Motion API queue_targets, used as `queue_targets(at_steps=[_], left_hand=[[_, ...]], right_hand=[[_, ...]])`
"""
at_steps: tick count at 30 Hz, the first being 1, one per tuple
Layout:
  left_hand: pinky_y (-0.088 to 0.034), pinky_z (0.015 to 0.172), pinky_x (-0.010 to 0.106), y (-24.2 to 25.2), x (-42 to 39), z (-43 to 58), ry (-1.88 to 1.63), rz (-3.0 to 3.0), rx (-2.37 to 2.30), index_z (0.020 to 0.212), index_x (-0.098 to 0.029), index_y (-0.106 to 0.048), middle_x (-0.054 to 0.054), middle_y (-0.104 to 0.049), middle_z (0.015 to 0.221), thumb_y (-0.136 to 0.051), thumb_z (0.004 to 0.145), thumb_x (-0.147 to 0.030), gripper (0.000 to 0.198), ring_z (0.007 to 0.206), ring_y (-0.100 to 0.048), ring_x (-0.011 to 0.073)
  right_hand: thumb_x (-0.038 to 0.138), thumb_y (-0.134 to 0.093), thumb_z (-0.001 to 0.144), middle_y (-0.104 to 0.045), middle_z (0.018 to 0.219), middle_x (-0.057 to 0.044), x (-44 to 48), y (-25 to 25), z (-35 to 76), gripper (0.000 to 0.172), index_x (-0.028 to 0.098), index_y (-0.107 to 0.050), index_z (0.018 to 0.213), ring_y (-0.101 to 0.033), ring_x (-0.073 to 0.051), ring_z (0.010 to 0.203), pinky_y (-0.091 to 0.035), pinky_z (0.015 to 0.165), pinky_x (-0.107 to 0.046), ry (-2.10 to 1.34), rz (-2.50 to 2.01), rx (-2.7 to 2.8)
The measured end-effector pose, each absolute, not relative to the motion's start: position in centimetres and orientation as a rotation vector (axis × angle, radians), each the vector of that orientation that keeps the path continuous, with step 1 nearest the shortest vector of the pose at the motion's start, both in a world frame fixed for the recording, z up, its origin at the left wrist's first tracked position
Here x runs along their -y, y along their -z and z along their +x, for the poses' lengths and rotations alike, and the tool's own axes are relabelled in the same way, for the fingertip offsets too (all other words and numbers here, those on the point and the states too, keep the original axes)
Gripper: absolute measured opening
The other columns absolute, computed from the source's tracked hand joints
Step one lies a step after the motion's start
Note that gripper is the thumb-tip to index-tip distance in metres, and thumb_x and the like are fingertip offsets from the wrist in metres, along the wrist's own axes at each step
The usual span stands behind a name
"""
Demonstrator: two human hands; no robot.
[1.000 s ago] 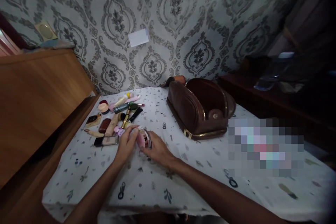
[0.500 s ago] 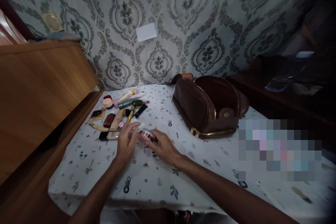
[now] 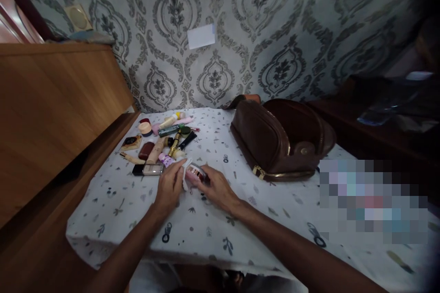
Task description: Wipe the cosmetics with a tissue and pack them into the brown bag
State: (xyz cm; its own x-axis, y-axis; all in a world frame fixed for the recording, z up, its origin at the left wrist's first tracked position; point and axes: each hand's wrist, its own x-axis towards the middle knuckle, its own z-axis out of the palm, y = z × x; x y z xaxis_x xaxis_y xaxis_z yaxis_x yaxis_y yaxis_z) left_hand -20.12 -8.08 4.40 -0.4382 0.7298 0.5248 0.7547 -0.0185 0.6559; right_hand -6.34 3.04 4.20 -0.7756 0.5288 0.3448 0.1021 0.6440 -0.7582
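My right hand (image 3: 220, 188) grips a round, pinkish cosmetic container (image 3: 195, 175) with a shiny band, just above the cloth. On the container's left side, my left hand (image 3: 170, 182) pinches a thin white wipe (image 3: 186, 173) that touches or nearly touches it. Close beyond my left fingers lie a purple patterned tube (image 3: 166, 160) and a foundation bottle (image 3: 153, 170) with a black cap. A beige tube (image 3: 157, 150), a dark red oval case (image 3: 146, 150) and a gold tube (image 3: 175, 143) are behind them. My fingers partly cover the container.
A brown leather bag (image 3: 257, 135) stands unzipped to the right. Several more cosmetics, such as a peach-lidded jar (image 3: 145, 128) and a green tube (image 3: 168, 130), lie toward the wall. A wooden panel (image 3: 62, 114) borders the left side. A blurred patch (image 3: 374, 201) hides something at right.
My left fingers have drawn back to the container's left side, and the white wipe shows more. The purple tube has come into sight. The whole view has shifted slightly.
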Motion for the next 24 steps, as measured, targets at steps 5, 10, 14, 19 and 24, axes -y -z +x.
queue_targets(at_steps=[5, 10, 14, 19, 24], left_hand=[[-0.046, 0.101, 0.042, -3.9, 8.1, -19.9, 1.438, -1.662, 2.186, 0.121, -0.017, -0.062, 0.011, -0.069, 0.119, -0.041, 0.097, -0.028, 0.034, 0.112, -0.063, 0.0238], [-0.048, 0.099, 0.041, -3.4, 8.1, -19.7, 1.303, -1.737, 2.142, 0.121, -0.017, -0.061, 0.011, -0.069, 0.116, -0.04, 0.097, -0.024, 0.033, 0.109, -0.062, 0.0235], [-0.048, 0.096, 0.04, -3.2, 8.2, -19.7, 1.201, -1.807, 2.146, 0.123, -0.017, -0.06, 0.011, -0.068, 0.114, -0.038, 0.097, -0.022, 0.034, 0.106, -0.062, 0.023], [-0.05, 0.088, 0.037, -3.0, 8.2, -19.7, 1.052, -1.916, 2.159, 0.12, -0.019, -0.061, 0.009, -0.067, 0.101, -0.037, 0.094, -0.015, 0.036, 0.095, -0.06, 0.0219], [-0.05, 0.084, 0.037, -2.5, 8.2, -19.6, 0.868, -1.922, 2.195, 0.12, -0.018, -0.062, 0.009, -0.064, 0.096, -0.038, 0.09, -0.01, 0.039, 0.092, -0.058, 0.0228]], right_hand=[[0.024, -0.061, 0.082, -0.069, 0.099, -0.004, -3.0, -3.8, -6.0, 0.042, 0.019, -0.053, 0.123, -0.061, -0.018, 0.082, -0.047, 0.075, -0.028, -1.061, -0.476, 2.304], [0.028, -0.057, 0.085, -0.069, 0.101, -0.005, -3.0, -4.1, -5.8, 0.031, 0.02, -0.057, 0.115, -0.063, -0.02, 0.086, -0.047, 0.08, -0.031, -1.042, -0.491, 2.325], [0.026, -0.058, 0.082, -0.068, 0.093, -0.005, -3.0, -4.6, -5.7, 0.02, 0.019, -0.06, 0.1, -0.061, -0.02, 0.081, -0.047, 0.076, -0.031, -1.005, -0.499, 2.344], [0.032, -0.059, 0.083, -0.068, 0.095, -0.006, -3.3, -4.6, -5.6, 0.021, 0.019, -0.061, 0.099, -0.062, -0.022, 0.087, -0.047, 0.08, -0.034, -0.95, -0.512, 2.295], [0.037, -0.059, 0.085, -0.068, 0.095, -0.007, -3.5, -4.4, -5.5, 0.022, 0.019, -0.062, 0.097, -0.063, -0.022, 0.089, -0.048, 0.081, -0.034, -0.94, -0.517, 2.26]])
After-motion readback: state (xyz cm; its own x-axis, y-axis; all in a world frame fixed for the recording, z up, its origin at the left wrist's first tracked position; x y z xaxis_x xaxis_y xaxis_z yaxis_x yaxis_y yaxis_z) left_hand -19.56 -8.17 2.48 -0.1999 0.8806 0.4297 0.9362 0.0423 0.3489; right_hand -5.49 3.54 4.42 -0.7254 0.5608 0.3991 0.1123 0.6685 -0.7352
